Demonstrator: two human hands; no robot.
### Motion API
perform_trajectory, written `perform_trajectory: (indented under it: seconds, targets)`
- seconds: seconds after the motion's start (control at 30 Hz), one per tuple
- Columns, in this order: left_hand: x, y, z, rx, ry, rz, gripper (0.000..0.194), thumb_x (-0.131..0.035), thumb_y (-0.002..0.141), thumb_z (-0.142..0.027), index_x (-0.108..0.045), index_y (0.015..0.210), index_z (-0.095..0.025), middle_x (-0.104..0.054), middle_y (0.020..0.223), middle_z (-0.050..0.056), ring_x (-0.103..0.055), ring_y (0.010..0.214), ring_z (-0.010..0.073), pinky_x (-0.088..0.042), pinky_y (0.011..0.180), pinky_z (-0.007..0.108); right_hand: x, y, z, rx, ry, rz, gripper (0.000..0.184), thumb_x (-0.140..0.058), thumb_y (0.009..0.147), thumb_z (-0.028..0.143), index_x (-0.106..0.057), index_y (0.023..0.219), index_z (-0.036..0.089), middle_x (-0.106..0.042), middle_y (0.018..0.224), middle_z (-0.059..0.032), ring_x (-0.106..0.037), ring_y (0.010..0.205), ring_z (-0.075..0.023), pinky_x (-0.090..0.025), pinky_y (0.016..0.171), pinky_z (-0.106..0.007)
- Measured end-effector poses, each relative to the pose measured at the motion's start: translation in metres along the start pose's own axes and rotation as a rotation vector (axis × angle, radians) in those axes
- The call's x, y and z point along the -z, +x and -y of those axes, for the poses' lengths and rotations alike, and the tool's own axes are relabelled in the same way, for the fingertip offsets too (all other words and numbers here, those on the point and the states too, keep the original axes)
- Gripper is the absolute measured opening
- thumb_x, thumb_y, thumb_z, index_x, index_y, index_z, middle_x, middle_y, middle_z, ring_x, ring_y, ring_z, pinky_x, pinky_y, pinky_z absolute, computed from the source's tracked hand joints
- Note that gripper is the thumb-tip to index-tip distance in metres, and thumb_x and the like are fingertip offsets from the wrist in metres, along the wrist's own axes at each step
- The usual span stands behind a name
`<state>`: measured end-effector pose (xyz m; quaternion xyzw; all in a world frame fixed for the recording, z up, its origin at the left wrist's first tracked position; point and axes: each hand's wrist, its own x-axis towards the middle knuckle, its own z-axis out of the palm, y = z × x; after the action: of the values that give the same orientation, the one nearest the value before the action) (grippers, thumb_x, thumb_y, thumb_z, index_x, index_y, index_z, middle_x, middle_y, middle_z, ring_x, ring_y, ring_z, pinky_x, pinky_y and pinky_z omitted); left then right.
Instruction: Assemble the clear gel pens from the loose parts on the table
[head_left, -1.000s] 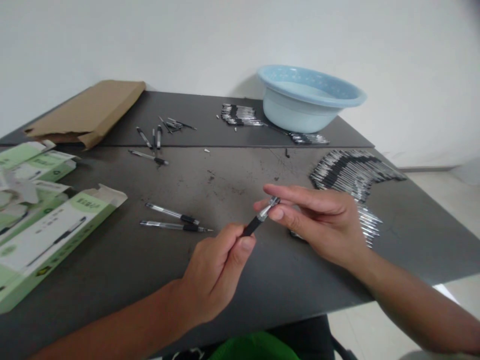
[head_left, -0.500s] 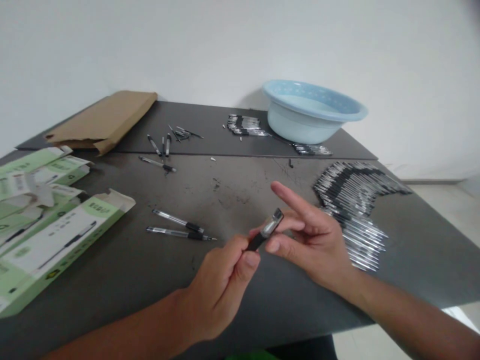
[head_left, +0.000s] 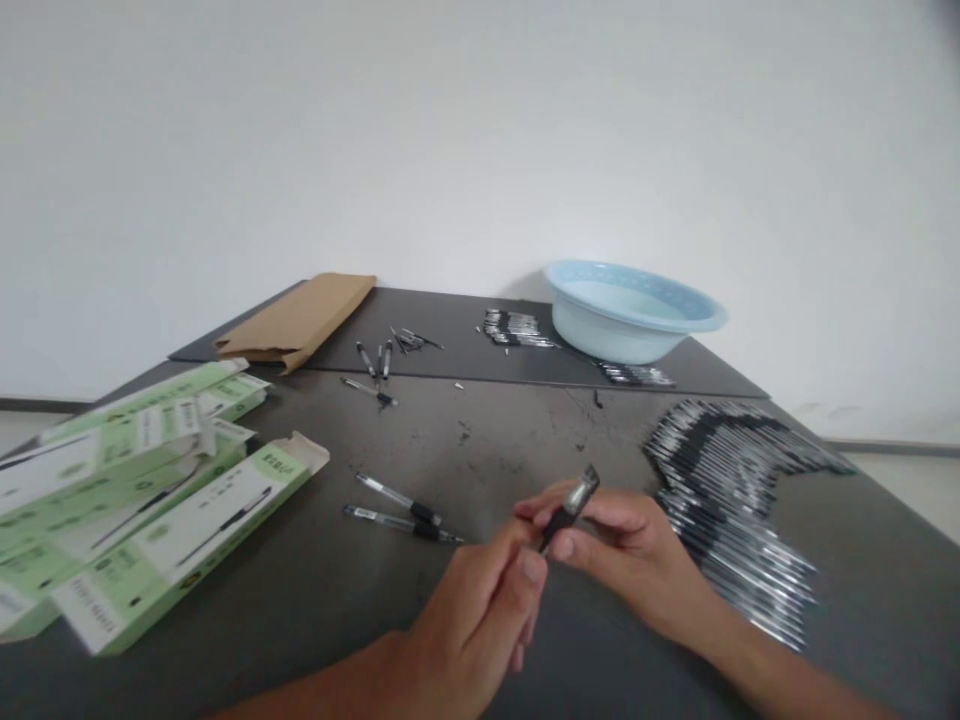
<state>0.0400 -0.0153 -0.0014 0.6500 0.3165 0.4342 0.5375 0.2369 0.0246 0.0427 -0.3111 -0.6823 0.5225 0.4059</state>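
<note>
A pen with a black grip and a clear barrel (head_left: 571,505) points up and away between my two hands, over the near middle of the table. My left hand (head_left: 484,610) is closed around its lower part, thumb on top. My right hand (head_left: 637,550) closes on the same pen from the right, thumb and fingers bent against it. The pen's lower end is hidden in the left hand. Left of my hands lie two more pens, a capless one (head_left: 401,523) with its tip showing and another (head_left: 397,498) just above it.
On the right, many pens lie in overlapping rows (head_left: 720,470). A light blue basin (head_left: 630,335) stands at the back, with smaller pen groups (head_left: 517,328) near it. Green and white pen boxes (head_left: 202,530) pile up at left; a brown paper bag (head_left: 300,315) lies behind them.
My right hand's spread index finger has bent in, and the hand has closed on the pen. The view has tilted up, so the table sits lower in it.
</note>
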Motion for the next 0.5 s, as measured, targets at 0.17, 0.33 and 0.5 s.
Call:
perform_trajectory:
  seconds: [0.17, 0.33, 0.5]
  targets:
    - [0.001, 0.004, 0.002, 0.134, -0.096, -0.042, 0.065, -0.031, 0.108, -0.072, -0.058, 0.119, -0.013, -0.054, 0.063, -0.005, -0.05, 0.043, 0.0093, -0.035, 0.042, 0.018, 0.045, 0.024, 0.008, -0.022, -0.088, -0.251, 0.026, -0.07, 0.1, 0.05, -0.084, 0.108, 0.029, -0.086, 0.103, -0.0043, -0.076, 0.09, -0.0187, -0.06, 0.084, -0.029]
    - [0.001, 0.005, 0.009, 0.121, -0.108, -0.094, 0.065, -0.033, 0.108, -0.072, -0.059, 0.117, -0.014, -0.051, 0.063, -0.006, -0.048, 0.045, 0.0096, -0.039, 0.045, 0.02, 0.102, 0.103, 0.025, -0.034, -0.754, -0.111, 0.054, -0.048, 0.105, 0.065, -0.08, 0.113, 0.022, -0.083, 0.111, -0.0078, -0.073, 0.094, -0.0226, -0.056, 0.083, -0.034]
    - [0.003, 0.004, 0.017, 0.085, -0.057, -0.032, 0.063, -0.03, 0.11, -0.069, -0.06, 0.119, -0.014, -0.049, 0.06, -0.007, -0.047, 0.044, 0.0098, -0.037, 0.047, 0.02, 0.141, 0.195, -0.003, -0.141, -1.093, -0.009, 0.044, -0.062, 0.102, 0.057, -0.081, 0.107, 0.019, -0.081, 0.097, -0.0049, -0.075, 0.09, -0.0252, -0.057, 0.086, -0.039]
